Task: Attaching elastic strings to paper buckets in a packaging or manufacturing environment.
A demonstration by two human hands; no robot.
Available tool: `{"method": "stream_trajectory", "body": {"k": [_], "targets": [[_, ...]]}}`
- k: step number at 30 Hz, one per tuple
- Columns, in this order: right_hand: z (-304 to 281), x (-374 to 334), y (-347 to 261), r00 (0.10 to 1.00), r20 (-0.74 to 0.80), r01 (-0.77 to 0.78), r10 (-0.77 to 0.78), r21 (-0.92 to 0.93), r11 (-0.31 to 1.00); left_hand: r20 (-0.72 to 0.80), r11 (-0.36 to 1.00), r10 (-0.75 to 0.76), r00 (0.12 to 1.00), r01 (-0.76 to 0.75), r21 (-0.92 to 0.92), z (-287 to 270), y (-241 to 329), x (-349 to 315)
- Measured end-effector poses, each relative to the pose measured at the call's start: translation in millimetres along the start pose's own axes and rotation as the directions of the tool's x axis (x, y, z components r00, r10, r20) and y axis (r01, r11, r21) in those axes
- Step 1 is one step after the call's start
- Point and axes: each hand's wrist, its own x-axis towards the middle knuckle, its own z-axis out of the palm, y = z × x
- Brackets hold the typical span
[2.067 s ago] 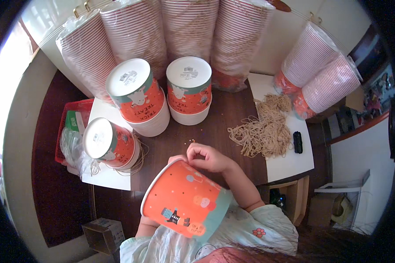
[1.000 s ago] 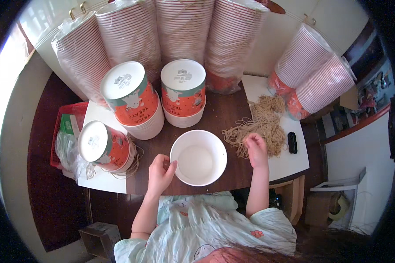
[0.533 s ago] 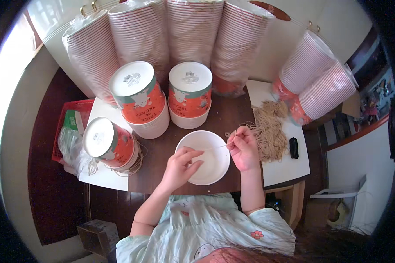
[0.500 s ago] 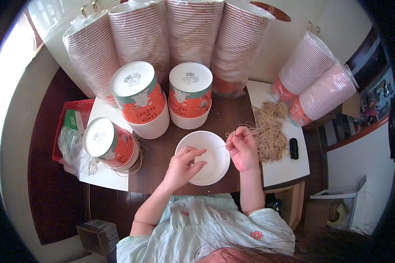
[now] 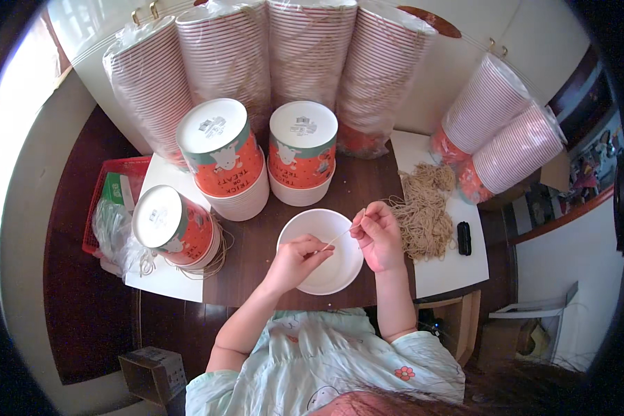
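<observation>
Over the white open paper bucket [image 5: 319, 277] on the table, a thin beige cord [image 5: 340, 236] runs between both hands. My left hand [image 5: 297, 262], above the bucket's left side, pinches one part of the cord with thumb and forefinger. At the bucket's right rim, my right hand [image 5: 379, 238] is raised with its fingertips closed on the other part. The bucket stands upright, and its white inside shows below the hands.
Upside-down orange-and-green paper buckets [image 5: 225, 159] stand in stacks behind and left of the open one. Tall plastic-wrapped bucket stacks [image 5: 305, 55] line the back. At the right lie a heap of beige cords [image 5: 426, 208] and a black object [image 5: 464, 238]. A red basket [image 5: 93, 208] sits far left.
My left hand's fingers, loosely apart before, have closed on the cord. My right hand has shifted slightly down and left.
</observation>
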Motion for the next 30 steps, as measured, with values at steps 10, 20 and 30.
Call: {"method": "stream_trajectory", "body": {"k": [10, 20, 30], "targets": [[17, 2, 9, 0.89, 0.454, 0.455, -0.039, -0.885, 0.096, 0.116, 0.752, 0.148, 0.982, -0.188, 0.632, -38, 15, -4], [32, 17, 38, 0.883, 0.356, 0.291, 0.305, -0.927, 0.238, 0.095, 0.544, 0.113, 0.989, -0.142, 0.827, -56, 14, -4], [17, 26, 60, 0.862, 0.326, 0.297, 0.389, -0.945, 0.133, -0.227, 0.946, -0.312, 0.923, 0.324, 0.017, -62, -40, -38]]}}
